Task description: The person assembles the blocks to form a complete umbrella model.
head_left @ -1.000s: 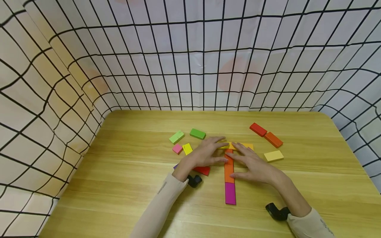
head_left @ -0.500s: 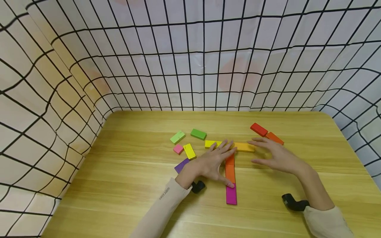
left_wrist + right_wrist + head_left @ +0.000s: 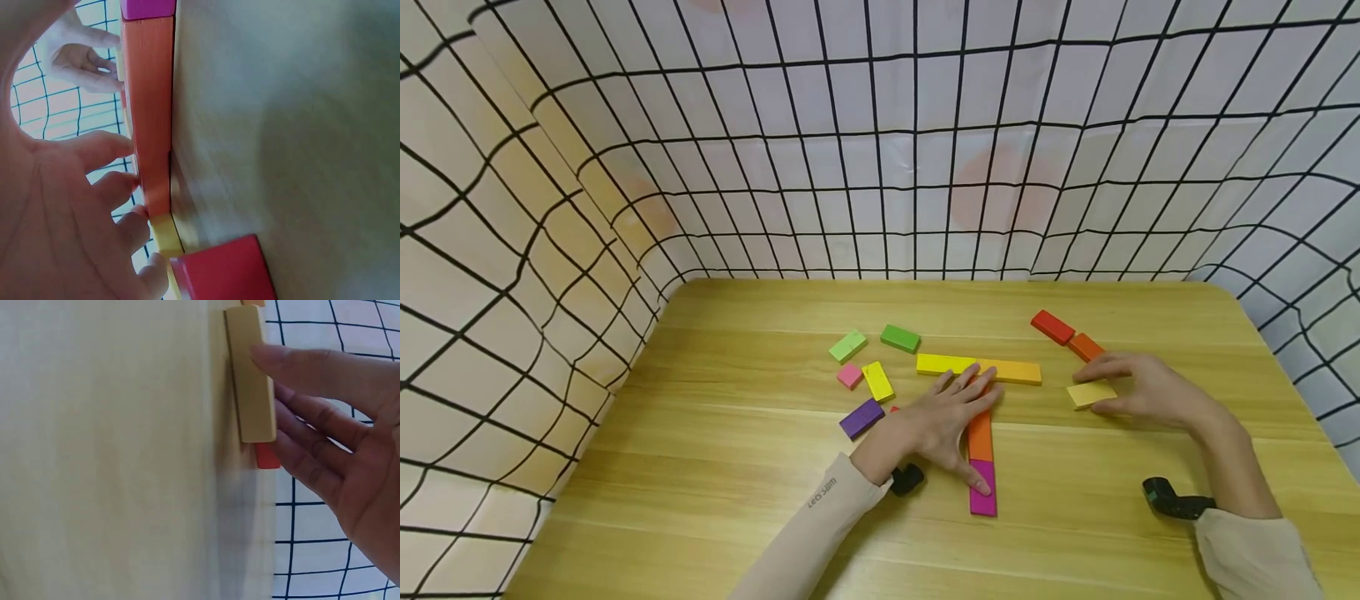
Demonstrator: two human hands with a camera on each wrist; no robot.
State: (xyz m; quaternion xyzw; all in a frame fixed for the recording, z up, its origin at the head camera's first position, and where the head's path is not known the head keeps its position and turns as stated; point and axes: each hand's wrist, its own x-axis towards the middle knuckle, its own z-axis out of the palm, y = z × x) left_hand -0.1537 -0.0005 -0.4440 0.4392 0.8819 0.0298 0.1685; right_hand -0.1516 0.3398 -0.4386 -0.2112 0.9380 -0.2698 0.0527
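Note:
My left hand (image 3: 936,421) lies with fingers spread over a column of orange blocks (image 3: 981,437), its thumb at the magenta block (image 3: 982,500) at the near end. A yellow block (image 3: 943,364) and a light orange block (image 3: 1015,372) form a row across the far end, close to the fingertips. At the right, my right hand (image 3: 1157,392) pinches a pale yellow block (image 3: 1081,395) between thumb and fingers. The right wrist view has the thumb on the near side of that pale yellow block (image 3: 250,381). A red block (image 3: 225,272) shows beneath the left palm.
Left of the column lie a purple block (image 3: 862,418), a small yellow one (image 3: 877,382), a pink one (image 3: 849,376) and two green ones (image 3: 848,346). A red block (image 3: 1052,327) and an orange-red block (image 3: 1086,347) lie behind the right hand. Black netting (image 3: 914,184) surrounds the table.
My right hand has moved right, off the orange pieces, and taken hold of the pale yellow block. My left hand has shifted slightly, its thumb moving nearer the magenta block.

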